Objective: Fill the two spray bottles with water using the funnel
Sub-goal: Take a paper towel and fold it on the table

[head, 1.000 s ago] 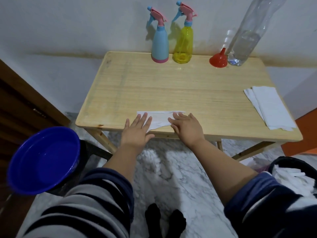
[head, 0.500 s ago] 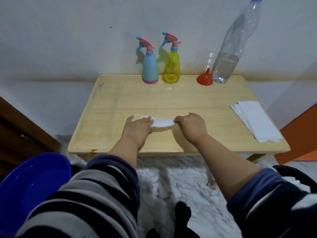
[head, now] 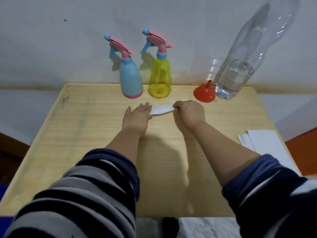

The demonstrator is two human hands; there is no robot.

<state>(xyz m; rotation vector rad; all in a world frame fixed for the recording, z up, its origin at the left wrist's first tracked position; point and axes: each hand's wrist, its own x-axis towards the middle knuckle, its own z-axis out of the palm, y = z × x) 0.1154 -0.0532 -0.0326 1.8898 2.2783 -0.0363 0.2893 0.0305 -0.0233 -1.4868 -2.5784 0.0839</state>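
Head view. Left hand (head: 137,115) lies flat on the desk (head: 85,134), fingers (head: 145,106) straight and together, their tips pressing the near end of a white paper towel (head: 161,109). Right hand (head: 189,112) has its fingers curled and pinching the towel's other end. The towel's long axis runs left to right between the two hands.

Beyond the fingers, along the wall, stand the blue spray bottle (head: 131,79) and yellow spray bottle (head: 160,79), upright and capped, just past the towel. The red funnel (head: 204,93) rests mouth-down, just beyond and to the right of the right hand, close beside the clear water bottle (head: 235,79). The right hand is the nearer to the funnel, the left to the blue bottle. A stack of towels (head: 267,145) lies at the desk's right edge.
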